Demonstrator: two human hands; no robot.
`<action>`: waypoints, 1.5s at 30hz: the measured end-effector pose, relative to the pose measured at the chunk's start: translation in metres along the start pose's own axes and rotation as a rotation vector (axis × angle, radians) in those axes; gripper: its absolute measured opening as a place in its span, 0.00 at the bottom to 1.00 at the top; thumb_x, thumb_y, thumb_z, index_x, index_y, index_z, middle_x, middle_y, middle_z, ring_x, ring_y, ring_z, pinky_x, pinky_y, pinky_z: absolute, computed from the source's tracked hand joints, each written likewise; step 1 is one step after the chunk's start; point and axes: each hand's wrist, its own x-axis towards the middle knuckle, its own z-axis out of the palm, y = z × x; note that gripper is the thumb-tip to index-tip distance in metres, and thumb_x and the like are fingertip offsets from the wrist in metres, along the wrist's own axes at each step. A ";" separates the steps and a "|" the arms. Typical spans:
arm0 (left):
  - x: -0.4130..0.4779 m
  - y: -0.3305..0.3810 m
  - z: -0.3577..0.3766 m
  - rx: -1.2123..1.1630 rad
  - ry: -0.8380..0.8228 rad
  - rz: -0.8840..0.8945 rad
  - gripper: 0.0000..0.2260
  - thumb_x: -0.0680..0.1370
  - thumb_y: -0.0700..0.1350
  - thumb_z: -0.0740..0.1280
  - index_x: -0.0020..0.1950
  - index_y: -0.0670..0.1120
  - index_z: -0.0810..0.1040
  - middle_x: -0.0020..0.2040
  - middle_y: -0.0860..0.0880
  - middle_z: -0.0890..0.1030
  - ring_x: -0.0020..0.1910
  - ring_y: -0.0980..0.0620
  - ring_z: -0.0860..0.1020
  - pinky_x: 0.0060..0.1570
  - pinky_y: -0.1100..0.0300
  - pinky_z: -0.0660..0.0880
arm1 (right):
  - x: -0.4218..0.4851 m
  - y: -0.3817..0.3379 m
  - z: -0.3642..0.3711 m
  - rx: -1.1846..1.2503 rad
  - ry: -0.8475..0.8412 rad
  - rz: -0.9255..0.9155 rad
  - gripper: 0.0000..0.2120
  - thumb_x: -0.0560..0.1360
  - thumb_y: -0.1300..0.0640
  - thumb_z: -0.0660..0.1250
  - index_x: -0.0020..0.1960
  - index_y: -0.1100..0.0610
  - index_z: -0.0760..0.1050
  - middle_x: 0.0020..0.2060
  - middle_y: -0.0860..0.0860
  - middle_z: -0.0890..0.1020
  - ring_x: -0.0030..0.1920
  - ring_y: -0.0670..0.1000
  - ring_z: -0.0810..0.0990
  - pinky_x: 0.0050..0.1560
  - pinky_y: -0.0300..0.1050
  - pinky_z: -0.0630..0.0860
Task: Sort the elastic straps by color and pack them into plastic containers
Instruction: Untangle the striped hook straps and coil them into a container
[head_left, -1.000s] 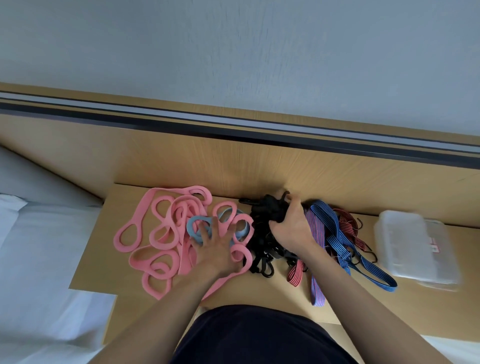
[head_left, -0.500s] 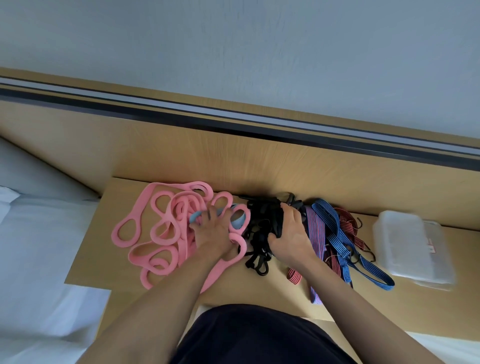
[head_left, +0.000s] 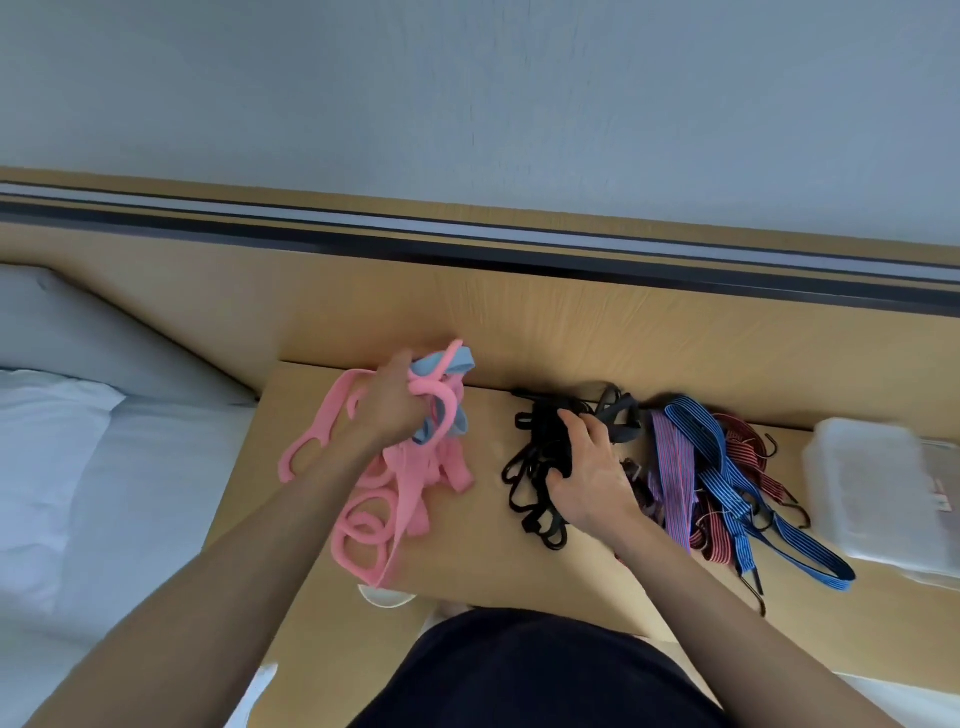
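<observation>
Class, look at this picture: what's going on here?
A person is sorting straps on a table. The left hand grips pink straps and a light blue strap; the right hand holds black straps. Striped straps lie further right, beside the containers.

Bare tabletop (head_left: 488, 467) strip between pink straps (head_left: 402, 488) and black straps (head_left: 545, 431)

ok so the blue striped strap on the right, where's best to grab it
Probably take the blue striped strap by its long loop end, which trails out alone over bare table toward the near right. Pinch it from above, coming in from the near edge. Its far part lies bunched with the purple strap and red straps.
</observation>
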 end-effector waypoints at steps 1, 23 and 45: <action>0.002 0.004 -0.013 -0.027 0.044 0.008 0.11 0.77 0.37 0.66 0.55 0.46 0.69 0.44 0.51 0.76 0.40 0.53 0.75 0.32 0.58 0.67 | 0.001 -0.002 0.002 0.000 -0.005 -0.001 0.37 0.75 0.59 0.65 0.80 0.49 0.55 0.78 0.53 0.56 0.75 0.61 0.62 0.74 0.59 0.65; -0.062 -0.080 0.002 0.237 -0.101 -0.112 0.50 0.69 0.38 0.71 0.82 0.54 0.44 0.83 0.46 0.48 0.81 0.40 0.50 0.73 0.37 0.63 | 0.007 -0.013 0.015 -0.195 -0.021 -0.009 0.37 0.75 0.58 0.65 0.81 0.51 0.54 0.79 0.55 0.55 0.75 0.62 0.62 0.73 0.59 0.66; -0.076 -0.082 0.064 -0.978 0.239 -0.730 0.30 0.66 0.33 0.78 0.65 0.38 0.72 0.59 0.39 0.81 0.53 0.39 0.83 0.48 0.38 0.83 | -0.005 0.011 0.014 -0.291 0.167 0.073 0.42 0.75 0.45 0.71 0.80 0.48 0.51 0.79 0.55 0.53 0.77 0.61 0.59 0.72 0.62 0.65</action>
